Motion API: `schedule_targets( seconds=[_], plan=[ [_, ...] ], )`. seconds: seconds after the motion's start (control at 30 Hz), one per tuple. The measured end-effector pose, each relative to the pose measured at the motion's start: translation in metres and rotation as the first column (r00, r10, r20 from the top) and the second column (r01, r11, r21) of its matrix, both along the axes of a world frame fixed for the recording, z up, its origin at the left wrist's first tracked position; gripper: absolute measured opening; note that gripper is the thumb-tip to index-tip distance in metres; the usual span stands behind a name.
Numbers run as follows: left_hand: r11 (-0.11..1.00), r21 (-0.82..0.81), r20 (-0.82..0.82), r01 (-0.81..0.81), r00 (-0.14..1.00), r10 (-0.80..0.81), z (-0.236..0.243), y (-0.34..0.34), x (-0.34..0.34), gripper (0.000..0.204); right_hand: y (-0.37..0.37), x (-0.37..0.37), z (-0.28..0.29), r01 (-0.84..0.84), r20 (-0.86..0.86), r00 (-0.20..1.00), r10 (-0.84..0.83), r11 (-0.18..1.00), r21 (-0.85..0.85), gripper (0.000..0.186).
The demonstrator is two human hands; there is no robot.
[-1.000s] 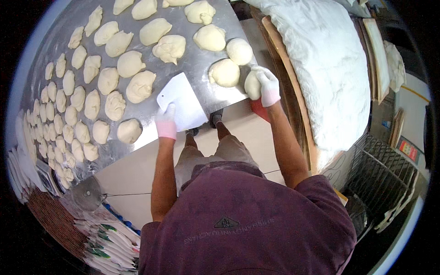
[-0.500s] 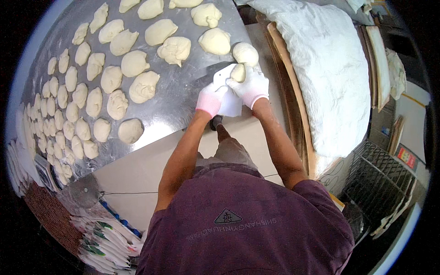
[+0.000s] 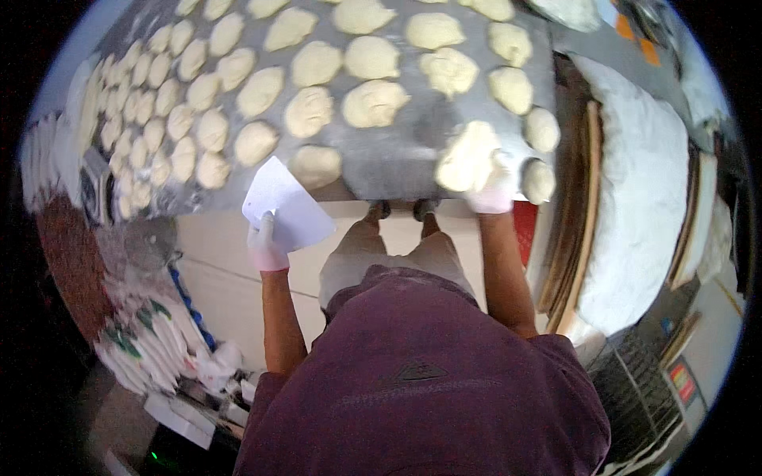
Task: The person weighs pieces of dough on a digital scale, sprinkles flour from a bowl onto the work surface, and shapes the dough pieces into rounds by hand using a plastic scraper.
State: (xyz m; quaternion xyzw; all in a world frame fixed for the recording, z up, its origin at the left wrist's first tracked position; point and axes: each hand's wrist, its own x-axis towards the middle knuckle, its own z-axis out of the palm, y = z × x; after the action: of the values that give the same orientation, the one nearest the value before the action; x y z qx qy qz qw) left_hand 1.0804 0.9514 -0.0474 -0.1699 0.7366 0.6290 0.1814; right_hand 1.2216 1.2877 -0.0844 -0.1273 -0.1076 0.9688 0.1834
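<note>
White, flat scraper (image 3: pixel 295 213), tilted, gripped in left hand (image 3: pixel 267 244). Pale, irregular dough piece (image 3: pixel 465 157), blurred, against right hand (image 3: pixel 492 195), on its left.

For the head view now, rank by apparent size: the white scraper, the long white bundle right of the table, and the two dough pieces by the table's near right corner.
1. White bundle
2. White scraper
3. Farther dough piece and nearer dough piece: they look alike, so I leave them unranked.

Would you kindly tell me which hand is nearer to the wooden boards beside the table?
Right. The right hand, on a piece of dough, is a short way left of the wooden boards; the left hand, holding a white scraper, is much farther left.
</note>
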Motion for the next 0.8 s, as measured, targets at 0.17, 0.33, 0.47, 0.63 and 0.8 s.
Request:
schedule_targets(
  seconds=[0.17,0.33,0.47,0.63,0.8],
  plan=[
    [0.944,0.054,0.153,-0.325,0.937,0.314,-0.053,-0.052,-0.01,0.041,0.023,-0.012,-0.057,-0.372,0.574,0.718,-0.394,0.48,0.794,0.05],
    [0.964,-0.125,0.346,-0.236,0.9,0.265,-0.074,-0.013,-0.004,0.069,0.022,-0.052,-0.08,-0.754,0.487,0.542,-0.685,-0.139,0.642,0.066],
    [0.995,-0.1,0.512,0.021,0.858,0.034,-0.08,-0.034,-0.015,0.088,0.025,-0.041,-0.094,-0.613,0.585,0.673,-0.453,0.101,0.783,0.046],
    [0.994,-0.023,0.612,0.103,0.788,-0.067,-0.093,-0.058,-0.009,0.085,0.022,0.005,-0.101,-0.482,0.558,0.579,-0.595,0.303,0.822,0.041],
    [0.975,-0.048,0.342,0.215,0.921,-0.186,-0.121,-0.063,0.0,0.068,0.05,-0.004,-0.067,-0.526,0.325,0.621,-0.714,-0.071,0.848,0.042]
  ],
)
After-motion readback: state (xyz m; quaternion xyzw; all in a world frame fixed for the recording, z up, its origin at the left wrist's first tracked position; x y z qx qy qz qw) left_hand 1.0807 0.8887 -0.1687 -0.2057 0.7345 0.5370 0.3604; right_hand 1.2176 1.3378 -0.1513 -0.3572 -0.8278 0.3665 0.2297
